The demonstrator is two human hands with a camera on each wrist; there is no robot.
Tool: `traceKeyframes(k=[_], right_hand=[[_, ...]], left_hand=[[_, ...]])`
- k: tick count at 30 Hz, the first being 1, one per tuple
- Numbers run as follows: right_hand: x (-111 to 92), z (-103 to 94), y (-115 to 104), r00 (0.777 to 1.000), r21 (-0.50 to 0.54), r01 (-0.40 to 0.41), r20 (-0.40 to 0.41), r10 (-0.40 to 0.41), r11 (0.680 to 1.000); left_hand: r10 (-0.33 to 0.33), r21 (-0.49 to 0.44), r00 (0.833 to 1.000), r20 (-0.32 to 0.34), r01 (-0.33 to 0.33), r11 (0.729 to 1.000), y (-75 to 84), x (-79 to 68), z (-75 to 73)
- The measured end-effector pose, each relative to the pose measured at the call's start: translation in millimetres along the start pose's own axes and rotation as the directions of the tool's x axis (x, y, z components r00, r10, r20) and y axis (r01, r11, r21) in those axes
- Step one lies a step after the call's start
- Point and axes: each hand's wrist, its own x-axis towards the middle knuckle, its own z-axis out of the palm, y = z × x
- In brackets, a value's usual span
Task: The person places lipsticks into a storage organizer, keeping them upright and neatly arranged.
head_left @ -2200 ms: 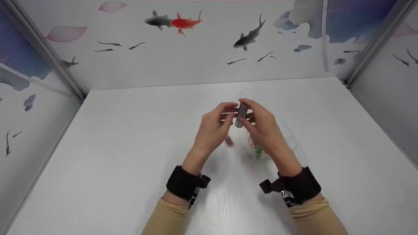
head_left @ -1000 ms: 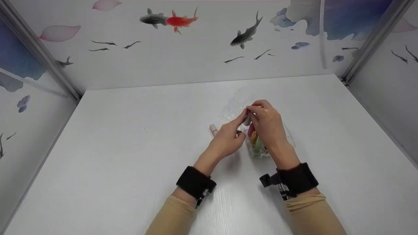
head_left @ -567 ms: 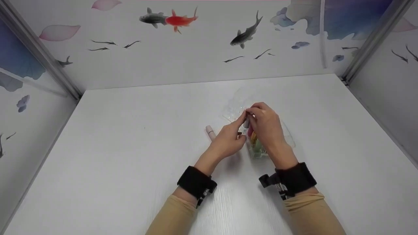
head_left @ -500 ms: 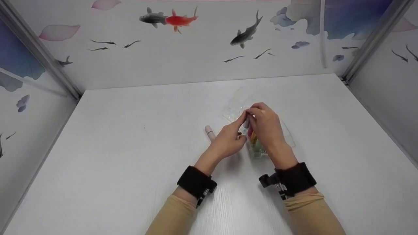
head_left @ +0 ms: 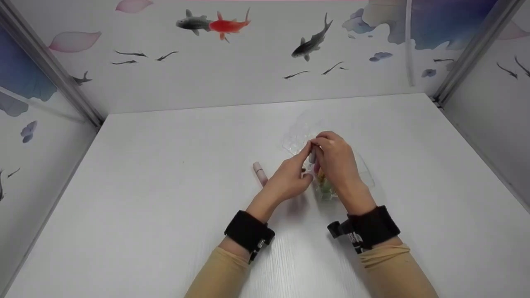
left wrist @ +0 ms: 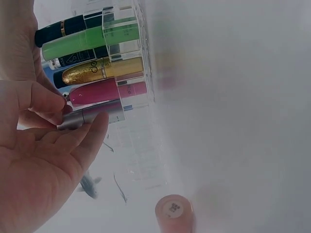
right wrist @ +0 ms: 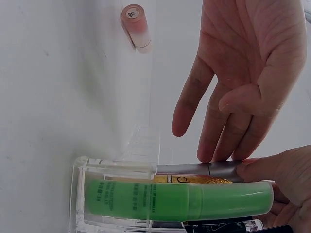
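A silver lipstick tube (left wrist: 92,114) stands at the end compartment of a clear lipstick organizer (left wrist: 146,53). My right hand (head_left: 336,159) pinches the tube's upper end; the thumb shows there in the right wrist view. My left hand (head_left: 287,178) reaches in from the left with extended fingers, and its fingertips touch the side of the silver tube (right wrist: 187,169). Beside it in the organizer stand a magenta tube (left wrist: 95,92), a gold tube (left wrist: 85,72), a light green tube (right wrist: 180,200) and dark tubes (left wrist: 63,29). My right hand hides part of the organizer in the head view.
A pale pink lipstick tube (head_left: 260,173) lies on the white table (head_left: 165,215), left of my left hand. Clear plastic (head_left: 296,134) lies behind the organizer. White panels (head_left: 248,74) painted with fish enclose the back and sides.
The silver tube has come down from between my raised hands to the organizer. My left hand has moved rightward against it. The pale pink tube has rolled left across the table.
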Motion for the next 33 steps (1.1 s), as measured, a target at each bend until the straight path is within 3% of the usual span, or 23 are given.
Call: traceKeyframes(k=[8,14,23,33], right_hand=[[0.3,-0.4,-0.7,1.000,0.007,-0.018,0.025,0.017,1.000],[0.2,1.2,-1.7,0.994,-0.066,-0.029,0.101,0.036,0.997],[1.1,2.3,-4.8,0.980,-0.217,0.046,0.200,-0.002,0.975],[0.4,-1.1,-8.0,0.967,-0.236,0.056,0.255,0.006,0.970]], left_hand=[[-0.008,0.020,1.000,0.017,0.008,1.000,-0.5,0.5,-0.1],[-0.004,0.051,1.000,0.031,0.002,0.999,-1.6,0.6,1.1],[-0.032,0.085,0.997,0.064,0.026,0.996,-1.0,0.7,1.9],[-0.056,0.072,0.995,0.085,0.050,0.996,-1.6,1.4,1.6]])
